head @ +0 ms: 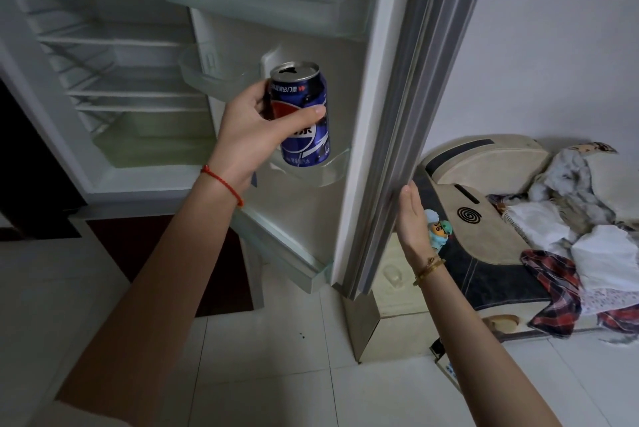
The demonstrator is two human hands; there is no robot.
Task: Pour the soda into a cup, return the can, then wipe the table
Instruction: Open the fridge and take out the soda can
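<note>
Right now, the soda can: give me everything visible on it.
The soda can is a blue metal can with a silver top, a red, white and blue round logo and white print on its side. The mouth is open. It is held near upright, tilted slightly, in the left hand, thumb across the front and fingers hidden behind it. It sits in front of the open fridge door's inner side, its base at a clear door shelf; whether it rests there cannot be told. The right hand holds the door edge, not the can.
</note>
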